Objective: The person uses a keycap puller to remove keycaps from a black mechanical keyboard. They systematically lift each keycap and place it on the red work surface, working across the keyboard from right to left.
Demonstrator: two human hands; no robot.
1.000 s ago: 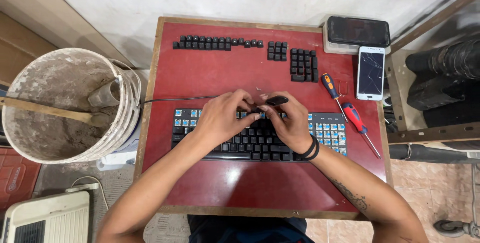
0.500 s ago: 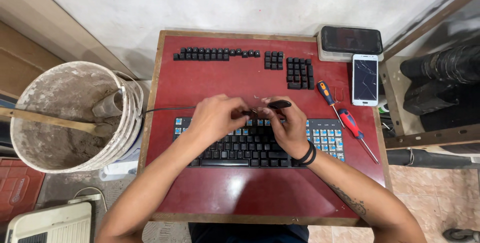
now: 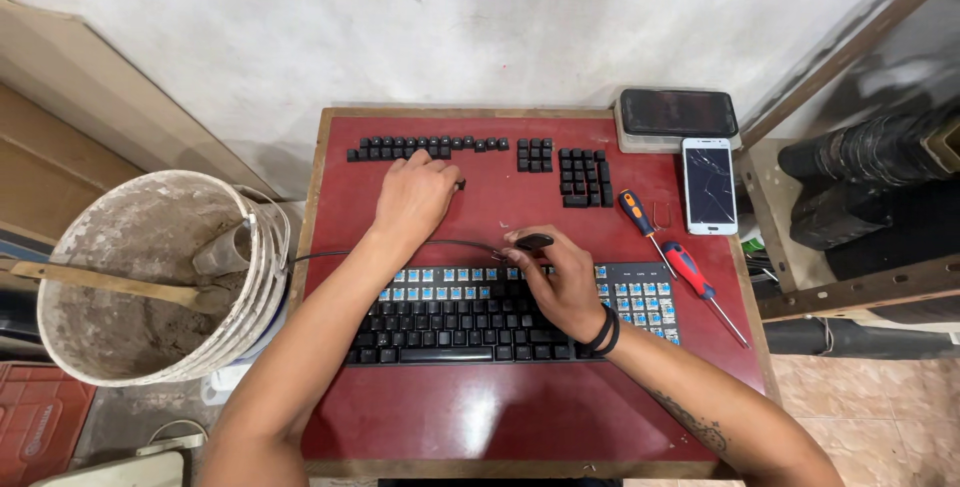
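A black keyboard (image 3: 470, 322) lies on the red table (image 3: 500, 417), with its top rows and right block stripped to blue switches. My right hand (image 3: 560, 282) rests over its upper middle and grips a small black puller tool (image 3: 533, 242). My left hand (image 3: 415, 197) reaches to the far side, a black keycap pinched in its fingertips, just below a row of removed black keycaps (image 3: 425, 147). More removed keycaps (image 3: 583, 177) sit in blocks to the right.
Two red-handled screwdrivers (image 3: 690, 272) lie right of the keyboard. A cracked white phone (image 3: 710, 185) and a dark phone (image 3: 678, 114) on a box sit at the table's far right. A dirty bucket (image 3: 140, 277) with a wooden stick stands left. The keyboard cable (image 3: 330, 255) runs left.
My left hand has left the keyboard and moved up and away to the keycap row, carrying a keycap. My right hand stays over the keyboard with the tool.
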